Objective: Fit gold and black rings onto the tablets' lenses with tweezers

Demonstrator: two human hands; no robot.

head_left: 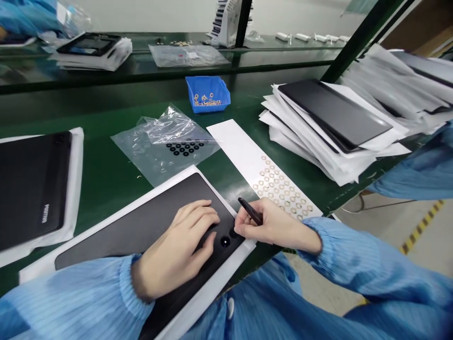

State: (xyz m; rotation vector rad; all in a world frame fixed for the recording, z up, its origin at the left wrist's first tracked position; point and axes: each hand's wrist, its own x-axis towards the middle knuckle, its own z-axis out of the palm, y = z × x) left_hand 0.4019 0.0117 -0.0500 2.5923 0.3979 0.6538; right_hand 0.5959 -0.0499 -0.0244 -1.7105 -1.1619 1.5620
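A dark tablet back cover (pixel 141 226) lies on white foam sheeting in front of me. My left hand (pixel 180 243) rests on it, fingers stretched out, holding nothing. In my right hand (pixel 267 222) is a slim black pen-shaped tool (pixel 251 211), pinched with its upper end pointing up and left. Its tip is hidden behind my fingers at the cover's right corner. There a round black camera opening (pixel 225 241) shows, with another dark round spot (pixel 233 231) partly covered by my fingertips. A white sheet (pixel 244 156) with rows of small ring-shaped pieces (pixel 279 184) lies beyond my right hand.
A clear plastic bag (pixel 159 141) with black rings lies behind the cover. Farther back stands a blue bin (pixel 208 94) of small parts. Wrapped panels (pixel 332 113) are stacked at right; another cover (pixel 31 189) lies left. Blue sleeves of other people show at both edges.
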